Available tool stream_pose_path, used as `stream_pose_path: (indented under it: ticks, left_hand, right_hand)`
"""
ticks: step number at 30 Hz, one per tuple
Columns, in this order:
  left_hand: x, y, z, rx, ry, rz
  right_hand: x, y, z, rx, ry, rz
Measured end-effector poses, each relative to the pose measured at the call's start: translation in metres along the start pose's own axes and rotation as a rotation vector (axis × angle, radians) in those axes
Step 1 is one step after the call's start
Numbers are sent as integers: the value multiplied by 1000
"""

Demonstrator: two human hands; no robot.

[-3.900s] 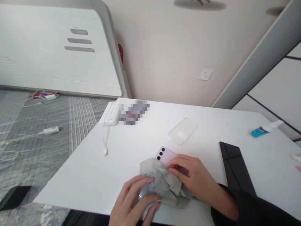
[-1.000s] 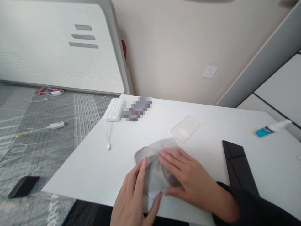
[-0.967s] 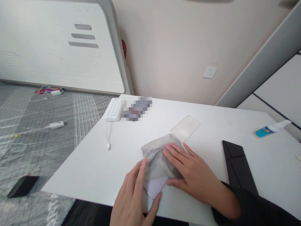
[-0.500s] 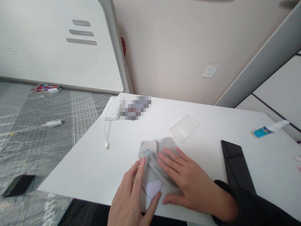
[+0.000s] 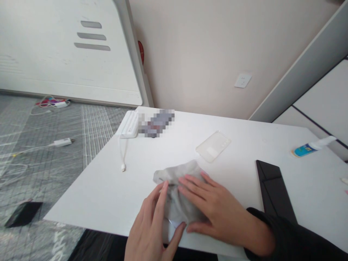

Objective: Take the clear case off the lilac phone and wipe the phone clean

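Cloth point(image 5: 181, 173) covers a probable phone point(image 5: 174, 223) near a case point(image 5: 213, 146).

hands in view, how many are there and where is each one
2: the left hand at the left side of the grey cloth, and the right hand spread on top of the cloth. No other hand shows.

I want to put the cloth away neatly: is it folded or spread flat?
Neither: the grey cloth is rumpled, with creases and an uneven far edge, under the right hand.
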State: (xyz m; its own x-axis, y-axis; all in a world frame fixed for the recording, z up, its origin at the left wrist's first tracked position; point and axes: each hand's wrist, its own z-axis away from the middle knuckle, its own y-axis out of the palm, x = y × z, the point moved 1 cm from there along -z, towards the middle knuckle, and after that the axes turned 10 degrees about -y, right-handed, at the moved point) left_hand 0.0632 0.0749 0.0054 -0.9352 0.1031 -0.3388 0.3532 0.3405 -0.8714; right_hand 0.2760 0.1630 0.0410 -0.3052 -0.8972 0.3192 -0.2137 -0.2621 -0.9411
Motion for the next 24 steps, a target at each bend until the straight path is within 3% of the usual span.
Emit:
stream_pose_path:
  ticks: [3, 7, 12, 24]
  left_hand:
    - [-1, -1, -1, -5, -19, 1]
    - [-3, -1, -1, -1, 0, -5]
    - [-3, -2, 0, -12, 6, -21]
    - [-2, -2, -3, -10, 24, -21]
  right_hand:
    - [-6, 1, 2, -69, 128, 94]
    - [-5, 2, 2, -73, 45, 66]
    - [-8, 1, 1, -68, 116, 112]
    - [-15, 3, 1, -107, 99, 156]
